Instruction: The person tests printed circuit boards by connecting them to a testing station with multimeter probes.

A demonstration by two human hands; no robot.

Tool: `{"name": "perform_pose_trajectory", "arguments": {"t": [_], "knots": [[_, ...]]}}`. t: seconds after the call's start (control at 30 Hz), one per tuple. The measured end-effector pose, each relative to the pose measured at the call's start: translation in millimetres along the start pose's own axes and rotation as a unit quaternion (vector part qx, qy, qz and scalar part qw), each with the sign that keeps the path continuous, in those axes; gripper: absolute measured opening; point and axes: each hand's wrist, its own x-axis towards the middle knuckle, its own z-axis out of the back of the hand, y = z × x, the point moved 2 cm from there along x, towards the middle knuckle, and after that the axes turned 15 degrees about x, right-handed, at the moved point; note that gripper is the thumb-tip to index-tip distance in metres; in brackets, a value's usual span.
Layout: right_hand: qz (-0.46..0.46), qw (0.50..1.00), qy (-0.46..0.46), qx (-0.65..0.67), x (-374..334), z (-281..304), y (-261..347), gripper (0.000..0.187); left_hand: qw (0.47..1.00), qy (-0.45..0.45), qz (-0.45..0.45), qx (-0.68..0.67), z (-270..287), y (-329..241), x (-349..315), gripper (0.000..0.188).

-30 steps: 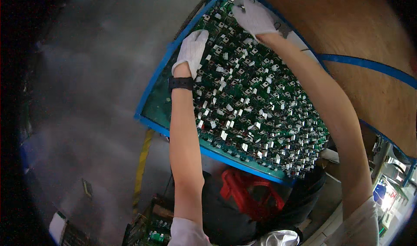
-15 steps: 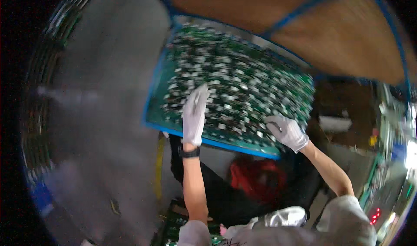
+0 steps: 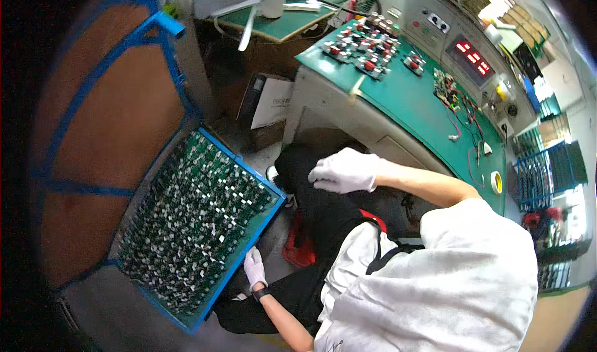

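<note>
A shallow blue-edged tray (image 3: 237, 267), packed with small green circuit boards (image 3: 193, 218) bearing white and dark parts, stands at the left. My left hand (image 3: 254, 268), in a white glove, is at the tray's near right edge, with its fingers stretched out toward the rim and nothing visible in them. Gloved in white too, my right hand (image 3: 345, 171) is raised above my dark-trousered knee, apart from tray and bench. Its fingers are curled together. The back of the hand hides whatever lies under them, if anything.
A green-topped workbench (image 3: 398, 103) at the right bears several red-and-white components (image 3: 367, 50), wires, a tape roll (image 3: 496, 182) and a grey instrument (image 3: 457, 47) with lit red digits. Beyond the tray rises a blue-framed brown panel (image 3: 118, 109). A box (image 3: 264, 106) stands under the bench's left end.
My view has swung right, bringing the workbench in. My left hand has gone from over the boards to the tray's edge. My right hand has left the tray and risen over my knee.
</note>
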Motion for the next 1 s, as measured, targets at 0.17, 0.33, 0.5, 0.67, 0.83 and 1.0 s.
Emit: {"name": "perform_pose_trajectory", "arguments": {"t": [0.17, 0.33, 0.5, 0.67, 0.83, 1.0], "knots": [[0.004, 0.98, -0.196, -0.031, -48, 84, -28, 0.024, 0.984, 0.04, 0.118, 0.129, -15, 100, 4, 0.045], [-0.129, 0.936, -0.316, -0.089, -104, 164, -105, 0.024, 0.982, 0.081, 0.168, 0.02, -30, 64, 4, 0.042], [-0.156, 0.924, -0.341, -0.068, -68, 199, -125, 0.024, 0.981, 0.088, 0.175, -0.011, -11, 78, -13, 0.036], [-0.087, 0.911, -0.343, -0.214, -23, 224, -150, 0.029, 0.98, 0.077, 0.185, -0.015, -19, 76, -8, 0.036], [-0.085, 0.932, -0.295, -0.193, 35, 259, -164, 0.038, 0.976, 0.079, 0.201, -0.015, -21, 90, -20, 0.036], [-0.122, 0.943, -0.21, -0.227, 72, 265, -185, 0.048, 0.966, 0.076, 0.247, -0.029, -26, 102, -38, 0.039]]}}
